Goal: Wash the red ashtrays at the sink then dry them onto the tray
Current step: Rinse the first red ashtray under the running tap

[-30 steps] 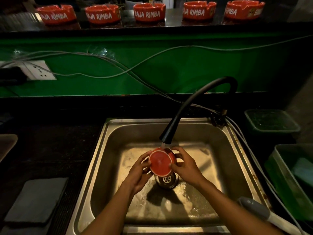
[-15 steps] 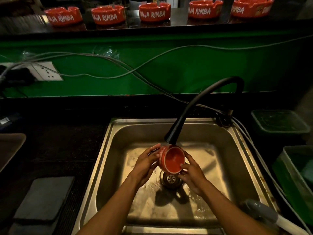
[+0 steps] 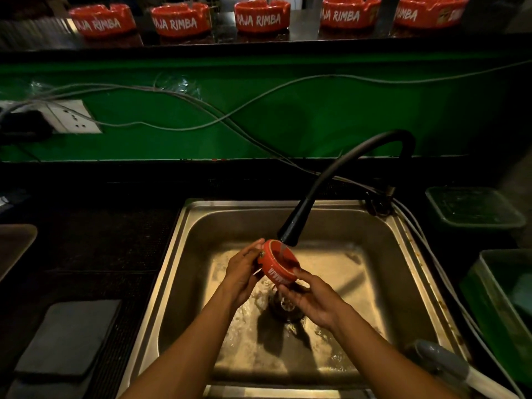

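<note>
A red ashtray (image 3: pixel 278 261) with white lettering is held tilted over the steel sink (image 3: pixel 383 254), right under the black faucet nozzle (image 3: pixel 289 232). My left hand (image 3: pixel 241 272) grips its left rim with curled fingers. My right hand (image 3: pixel 312 298) holds its lower right side from below. Water runs off the ashtray toward the drain (image 3: pixel 283 308). Several more red ashtrays (image 3: pixel 262 17) marked RAJA RIMBA stand in a row on the upper ledge at the back.
A grey pad (image 3: pixel 67 338) lies on the dark counter left of the sink, and a tray corner (image 3: pixel 14 243) shows at the far left. Green bins (image 3: pixel 501 309) stand on the right. A grey-handled tool (image 3: pixel 449 367) rests at the sink's right front. Cables (image 3: pixel 201 108) cross the green wall.
The ashtray has been turned in my hands: its flat base faced me, then its hollow, and now its lettered side wall faces me. My right hand has slipped lower under it.
</note>
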